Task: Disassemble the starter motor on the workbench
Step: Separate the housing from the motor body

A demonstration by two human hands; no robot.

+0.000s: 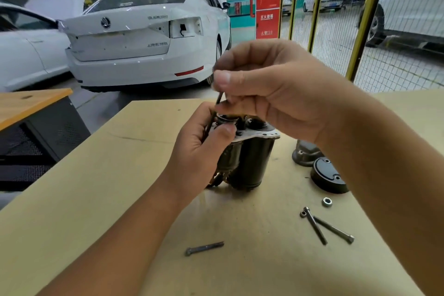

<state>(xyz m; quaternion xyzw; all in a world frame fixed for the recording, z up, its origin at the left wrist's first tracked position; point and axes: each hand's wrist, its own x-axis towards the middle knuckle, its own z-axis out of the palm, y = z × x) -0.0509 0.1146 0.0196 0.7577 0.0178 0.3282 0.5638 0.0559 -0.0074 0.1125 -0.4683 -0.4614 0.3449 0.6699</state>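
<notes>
The workbench (pixel 101 199) fills the near half of the view, its pale top running from the near edge to a far edge that crosses behind the hands; its far-left corner cuts diagonally down toward the near left, and broad bare board lies on that side. Beyond the far edge stands a white car (pixel 144 38) on the workshop floor, and to the far right a yellow-framed mesh fence (pixel 336 19). A second bench (pixel 31 103) with an orange top sits off the left edge, apart from the main one.

The starter motor (pixel 249 163) stands upright near the middle of the bench, well in from every edge, its two dark cylinders side by side under a light metal plate. The left hand (pixel 204 151) wraps round the left cylinder from the near-left side, thumb lying across the top. The right hand (pixel 271 86) hovers just above the motor, fingers curled, pinching a thin dark through-bolt (pixel 217 101) that slants down along the motor's left side; its lower end is hidden behind the left hand's fingers, so whether it is free of the housing is hard to say.

Just right of the motor, partly behind the right forearm, lie a grey housing piece (pixel 305 154) and a dark round end cap (pixel 326 178). Nearer, on the right, two long bolts (pixel 331 228) lie crossed in a V, with a nut (pixel 327 202) just beyond them. A single shorter bolt (pixel 204 248) lies alone toward the near middle, open board all round it.
</notes>
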